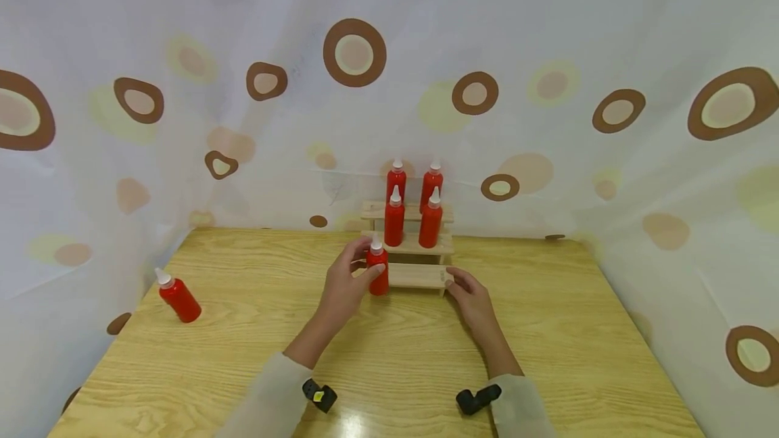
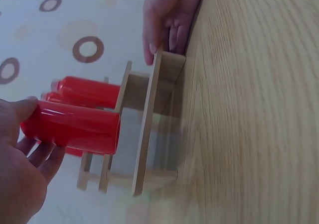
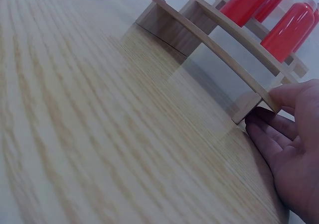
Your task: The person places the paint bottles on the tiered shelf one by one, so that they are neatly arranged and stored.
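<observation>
My left hand (image 1: 342, 284) holds a red squeeze bottle (image 1: 378, 274) with a white pointed nozzle, thumb on one side and fingers on the other. The bottle is upright at the left end of a three-tier wooden rack (image 1: 416, 276); its base shows above the lowest step in the left wrist view. My right hand (image 1: 476, 301) grips the right end of that lowest step, thumb on the board (image 3: 239, 67) and fingers by the end leg. Two matching bottles stand on the middle step, the left one (image 1: 394, 222) beside the right one (image 1: 430, 223).
On the top step, two more red bottles (image 1: 396, 180) stand behind the middle pair. Another red bottle (image 1: 180, 301) is at the left of the wood-grain table (image 1: 402, 363). A patterned cloth (image 1: 292, 134) surrounds the table's back and sides.
</observation>
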`<state>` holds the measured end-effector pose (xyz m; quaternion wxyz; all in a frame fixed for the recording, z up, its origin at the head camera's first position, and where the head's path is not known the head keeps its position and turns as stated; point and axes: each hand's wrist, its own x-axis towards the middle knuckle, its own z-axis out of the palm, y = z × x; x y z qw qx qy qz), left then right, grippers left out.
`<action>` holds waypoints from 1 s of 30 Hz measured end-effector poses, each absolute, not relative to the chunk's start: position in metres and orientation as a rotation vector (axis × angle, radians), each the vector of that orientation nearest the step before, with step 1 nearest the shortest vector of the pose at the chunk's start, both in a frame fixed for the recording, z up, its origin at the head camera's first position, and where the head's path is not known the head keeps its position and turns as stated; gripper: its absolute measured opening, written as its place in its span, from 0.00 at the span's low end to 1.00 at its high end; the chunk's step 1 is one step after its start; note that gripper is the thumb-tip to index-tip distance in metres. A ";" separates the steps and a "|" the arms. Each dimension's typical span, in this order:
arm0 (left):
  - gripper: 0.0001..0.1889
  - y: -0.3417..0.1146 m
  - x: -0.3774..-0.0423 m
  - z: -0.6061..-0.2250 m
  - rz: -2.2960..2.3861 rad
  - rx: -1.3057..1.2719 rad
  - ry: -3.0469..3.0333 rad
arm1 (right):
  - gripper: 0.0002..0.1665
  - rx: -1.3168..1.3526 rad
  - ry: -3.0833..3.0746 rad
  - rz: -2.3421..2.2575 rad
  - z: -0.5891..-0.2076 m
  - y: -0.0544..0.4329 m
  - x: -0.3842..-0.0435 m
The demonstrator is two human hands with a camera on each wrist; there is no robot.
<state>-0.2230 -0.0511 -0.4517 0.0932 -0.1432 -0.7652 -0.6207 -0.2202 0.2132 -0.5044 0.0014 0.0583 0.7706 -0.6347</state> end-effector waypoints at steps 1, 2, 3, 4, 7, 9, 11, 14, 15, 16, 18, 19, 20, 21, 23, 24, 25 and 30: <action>0.26 -0.045 -0.226 -0.451 -1.847 -0.439 -2.274 | 0.25 0.176 2.433 -1.981 -0.502 0.213 -0.219; 0.26 -0.040 -0.228 -0.451 -1.850 -0.452 -2.279 | 0.25 0.170 2.441 -1.974 -0.500 0.212 -0.218; 0.25 -0.035 -0.231 -0.451 -1.859 -0.476 -2.272 | 0.25 0.166 2.446 -1.970 -0.499 0.212 -0.217; 0.25 -0.030 -0.234 -0.451 -1.861 -0.502 -2.271 | 0.25 0.163 2.447 -1.970 -0.498 0.213 -0.216; 0.24 -0.015 -0.240 -0.451 -1.863 -0.561 -2.287 | 0.24 0.168 2.442 -1.985 -0.504 0.215 -0.219; 0.25 -0.006 -0.244 -0.452 -1.864 -0.589 -2.303 | 0.24 0.175 2.446 -2.006 -0.515 0.217 -0.224; 0.25 0.001 -0.248 -0.454 -1.853 -0.590 -2.334 | 0.23 0.175 2.458 -2.014 -0.526 0.220 -0.229; 0.26 0.011 -0.252 -0.455 -1.843 -0.599 -2.353 | 0.24 0.179 2.455 -2.019 -0.536 0.223 -0.234; 0.25 0.014 -0.254 -0.455 -1.836 -0.609 -2.356 | 0.24 0.178 2.451 -2.017 -0.536 0.223 -0.234; 0.25 0.016 -0.255 -0.455 -1.828 -0.620 -2.356 | 0.24 0.169 2.448 -2.014 -0.536 0.222 -0.234; 0.25 0.020 -0.257 -0.455 -1.812 -0.637 -2.357 | 0.24 0.164 2.440 -2.015 -0.535 0.222 -0.234; 0.25 0.022 -0.259 -0.455 -1.806 -0.643 -2.359 | 0.24 0.161 2.439 -2.017 -0.535 0.222 -0.234; 0.25 0.024 -0.260 -0.455 -1.797 -0.648 -2.365 | 0.25 0.156 2.440 -2.018 -0.535 0.221 -0.233; 0.25 0.026 -0.261 -0.455 -1.790 -0.646 -2.372 | 0.25 0.151 2.443 -2.017 -0.534 0.221 -0.233; 0.25 0.029 -0.263 -0.457 -1.786 -0.637 -2.378 | 0.25 0.153 2.443 -2.018 -0.534 0.221 -0.233; 0.25 0.031 -0.263 -0.458 -1.790 -0.631 -2.378 | 0.24 0.154 2.445 -2.016 -0.534 0.221 -0.233; 0.25 0.032 -0.264 -0.459 -1.790 -0.630 -2.376 | 0.24 0.157 2.445 -2.015 -0.534 0.220 -0.233; 0.24 0.038 -0.267 -0.467 -1.789 -0.634 -2.355 | 0.24 0.175 2.456 -2.002 -0.535 0.220 -0.233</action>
